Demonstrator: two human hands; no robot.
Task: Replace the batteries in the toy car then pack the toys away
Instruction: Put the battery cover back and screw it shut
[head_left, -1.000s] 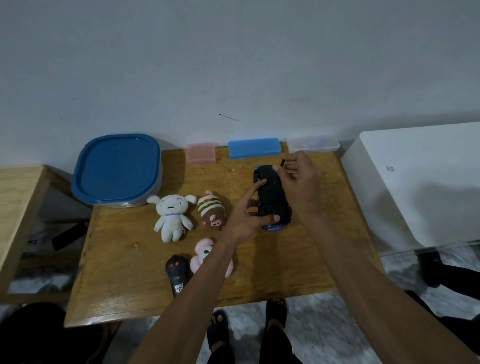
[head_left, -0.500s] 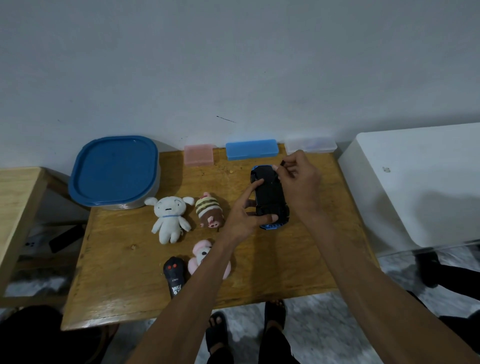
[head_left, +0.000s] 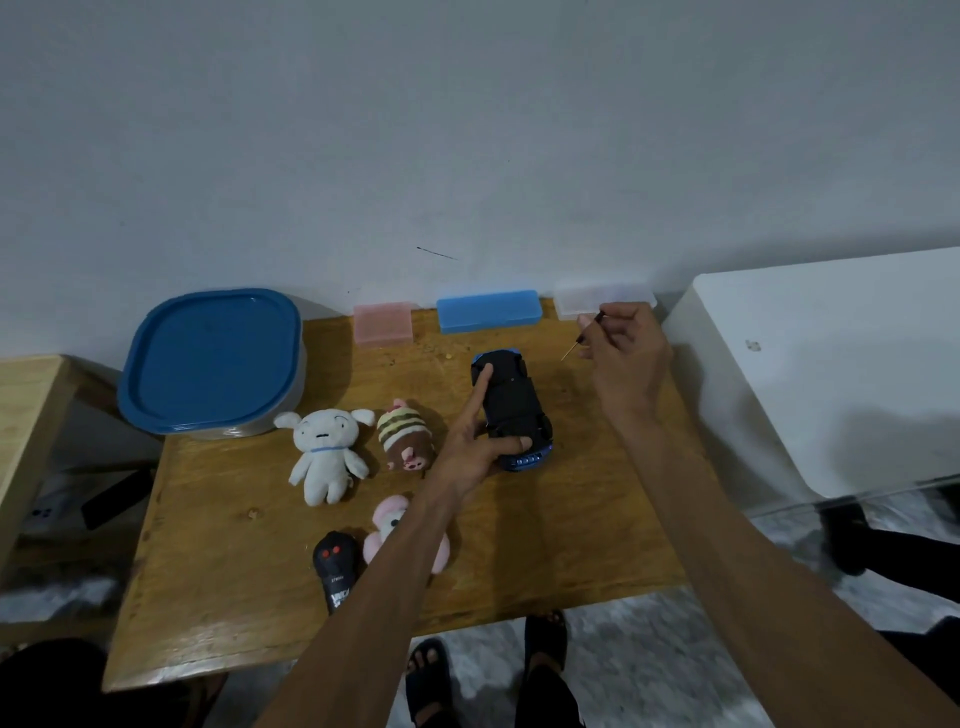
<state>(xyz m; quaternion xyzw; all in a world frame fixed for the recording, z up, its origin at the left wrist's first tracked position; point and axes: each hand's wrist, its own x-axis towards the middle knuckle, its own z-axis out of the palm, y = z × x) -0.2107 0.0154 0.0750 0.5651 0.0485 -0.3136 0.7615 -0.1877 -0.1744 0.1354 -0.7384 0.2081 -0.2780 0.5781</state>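
Black toy car with blue trim (head_left: 511, 410): belly-up mid-table on the wooden tabletop (head_left: 234, 545), right of the plush toys. Left hand (head_left: 475, 441) spread over it, forefinger on the far end, thumb pinning the near bumper; nothing gripped. Right hand (head_left: 621, 353) curled around a thin screwdriver (head_left: 582, 338), held off to the car's right. Best to keep the car pinned flat and seat the tip squarely before turning. Half a second back the right hand was at the car; it has since lifted away.
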